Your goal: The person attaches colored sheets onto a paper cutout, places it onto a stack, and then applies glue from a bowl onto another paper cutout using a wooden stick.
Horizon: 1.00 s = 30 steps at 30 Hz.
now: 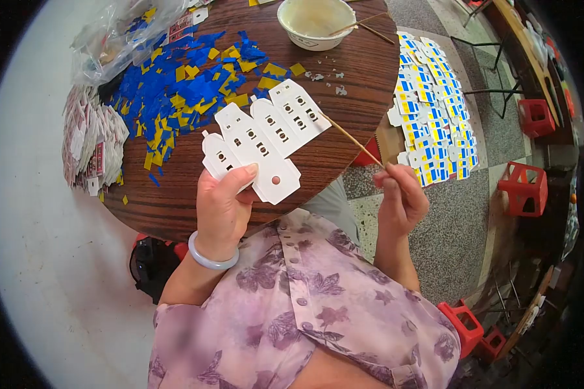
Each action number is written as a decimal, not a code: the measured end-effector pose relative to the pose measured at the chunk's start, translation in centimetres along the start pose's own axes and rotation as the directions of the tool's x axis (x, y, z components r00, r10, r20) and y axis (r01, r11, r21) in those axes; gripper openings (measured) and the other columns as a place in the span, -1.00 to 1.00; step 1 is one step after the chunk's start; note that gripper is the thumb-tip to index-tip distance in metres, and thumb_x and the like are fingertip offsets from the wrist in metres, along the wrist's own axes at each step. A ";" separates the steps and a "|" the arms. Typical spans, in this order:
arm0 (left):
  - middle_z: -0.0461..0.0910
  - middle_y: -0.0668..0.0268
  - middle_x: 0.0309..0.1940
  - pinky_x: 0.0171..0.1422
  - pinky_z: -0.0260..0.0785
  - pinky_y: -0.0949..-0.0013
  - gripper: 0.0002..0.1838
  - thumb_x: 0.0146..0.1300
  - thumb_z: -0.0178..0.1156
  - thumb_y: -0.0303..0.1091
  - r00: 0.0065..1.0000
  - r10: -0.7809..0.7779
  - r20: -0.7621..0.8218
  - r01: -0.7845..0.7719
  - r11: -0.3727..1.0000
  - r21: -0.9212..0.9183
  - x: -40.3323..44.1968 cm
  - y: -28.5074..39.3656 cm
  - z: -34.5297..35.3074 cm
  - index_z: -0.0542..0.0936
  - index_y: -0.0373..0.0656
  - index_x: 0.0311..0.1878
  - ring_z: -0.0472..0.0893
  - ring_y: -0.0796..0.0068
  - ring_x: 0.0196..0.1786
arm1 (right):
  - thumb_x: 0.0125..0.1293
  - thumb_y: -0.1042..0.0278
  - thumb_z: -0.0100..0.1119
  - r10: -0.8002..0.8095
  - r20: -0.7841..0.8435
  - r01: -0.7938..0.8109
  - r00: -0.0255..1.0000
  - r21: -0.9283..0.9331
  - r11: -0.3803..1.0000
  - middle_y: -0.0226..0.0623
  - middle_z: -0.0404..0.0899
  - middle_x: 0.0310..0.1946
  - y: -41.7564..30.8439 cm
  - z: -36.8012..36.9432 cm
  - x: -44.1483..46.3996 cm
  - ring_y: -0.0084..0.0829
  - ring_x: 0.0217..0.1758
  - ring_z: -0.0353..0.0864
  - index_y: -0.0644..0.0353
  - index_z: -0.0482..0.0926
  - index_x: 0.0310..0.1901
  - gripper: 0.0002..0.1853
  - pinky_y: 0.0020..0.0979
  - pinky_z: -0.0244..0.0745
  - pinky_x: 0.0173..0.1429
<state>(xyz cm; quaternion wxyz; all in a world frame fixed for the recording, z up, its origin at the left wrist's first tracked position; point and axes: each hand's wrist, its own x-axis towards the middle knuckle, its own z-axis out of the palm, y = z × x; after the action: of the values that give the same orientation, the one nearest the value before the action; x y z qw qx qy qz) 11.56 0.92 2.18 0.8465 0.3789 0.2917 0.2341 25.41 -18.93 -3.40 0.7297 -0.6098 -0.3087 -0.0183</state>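
Floral shirt, 1 held white card, bowl of pale paste

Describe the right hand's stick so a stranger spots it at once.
Past the right edge of the dark brown, wood-grained round table is the right hand. It pinches a thin, straight tan stick slanting up to a flat white card cutout. Unlike it, sticks at the round white bowl are unheld.

Hidden and cropped parts.
Left hand: fingertips below the thumb hidden behind white card. Upper edge crops plastic bag (eleven o'clock), bench (twelve).
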 end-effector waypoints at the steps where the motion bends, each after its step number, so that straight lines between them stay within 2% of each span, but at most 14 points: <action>1: 0.59 0.07 -0.08 -0.18 0.64 0.27 -0.61 0.17 0.08 -0.56 1.000 -0.001 0.004 0.001 1.000 0.002 0.0 0.0 0.0 0.39 -0.36 0.11 0.68 0.27 -0.20 | 0.25 0.64 0.17 0.044 -0.015 -0.043 0.999 0.054 0.998 -0.18 0.59 -0.36 0.2 0.0 0.0 -0.52 -0.34 0.54 0.41 0.59 -0.07 -0.79 -0.58 0.43 -0.27; 4: 0.59 0.06 -0.08 -0.18 0.63 0.25 -0.60 0.18 0.08 -0.56 1.000 -0.010 -0.015 0.009 1.000 -0.014 -0.3 0.1 0.3 0.38 -0.36 0.12 0.68 0.27 -0.21 | 0.33 0.53 0.13 0.175 -0.044 -0.164 0.984 0.188 0.968 -0.20 0.59 -0.35 0.9 0.2 0.2 -0.52 -0.34 0.54 0.42 0.58 -0.04 -0.78 -0.55 0.44 -0.24; 7: 0.59 0.06 -0.08 -0.17 0.63 0.24 -0.60 0.18 0.08 -0.56 1.000 -0.009 -0.009 0.009 1.000 -0.013 -0.4 0.2 0.4 0.38 -0.37 0.12 0.68 0.27 -0.20 | 0.33 0.52 0.14 0.238 -0.069 -0.213 0.969 0.261 0.941 -0.21 0.59 -0.36 1.5 0.2 0.1 -0.53 -0.35 0.54 0.43 0.59 -0.06 -0.79 -0.55 0.44 -0.25; 13: 0.59 0.06 -0.07 -0.16 0.63 0.24 -0.60 0.18 0.08 -0.56 1.000 -0.011 -0.003 0.011 1.000 -0.003 -0.4 -0.1 0.2 0.39 -0.36 0.11 0.68 0.27 -0.19 | 0.33 0.49 0.16 0.272 -0.101 -0.244 0.957 0.227 0.943 -0.23 0.59 -0.37 1.8 -0.3 -0.3 -0.54 -0.37 0.54 0.42 0.61 -0.08 -0.80 -0.57 0.43 -0.27; 16: 0.59 0.07 -0.07 -0.16 0.63 0.25 -0.61 0.17 0.08 -0.56 1.000 -0.002 -0.012 0.002 1.000 0.001 -0.3 -0.1 0.3 0.39 -0.36 0.11 0.68 0.28 -0.20 | 0.32 0.50 0.16 0.247 -0.090 -0.220 0.965 0.233 0.947 -0.24 0.59 -0.37 1.9 -0.7 -0.5 -0.55 -0.36 0.55 0.40 0.61 -0.10 -0.81 -0.58 0.44 -0.27; 28: 0.59 0.07 -0.08 -0.17 0.64 0.24 -0.61 0.18 0.08 -0.56 1.000 -0.013 -0.015 0.014 1.000 0.023 -0.4 -0.5 0.5 0.39 -0.37 0.10 0.68 0.28 -0.20 | 0.25 0.63 0.19 0.074 -0.018 -0.074 0.997 -0.008 0.997 -0.23 0.58 -0.35 0.9 -0.8 -0.5 -0.56 -0.33 0.55 0.40 0.60 -0.09 -0.81 -0.64 0.42 -0.27; 30: 0.59 0.06 -0.08 -0.19 0.64 0.24 -0.62 0.18 0.07 -0.56 1.000 -0.014 -0.001 0.014 1.000 0.027 -0.5 -0.4 0.6 0.39 -0.37 0.10 0.68 0.28 -0.21 | 0.24 0.64 0.20 0.062 -0.034 -0.061 0.998 0.021 0.998 -0.23 0.57 -0.34 0.9 -0.7 -0.4 -0.57 -0.33 0.54 0.40 0.60 -0.10 -0.81 -0.64 0.41 -0.28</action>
<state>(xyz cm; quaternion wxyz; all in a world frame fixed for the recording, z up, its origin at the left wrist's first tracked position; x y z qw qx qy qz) 11.71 0.10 2.38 0.8428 0.3879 0.2979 0.2245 25.76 -19.45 -4.41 0.7412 -0.6114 -0.2773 -0.0031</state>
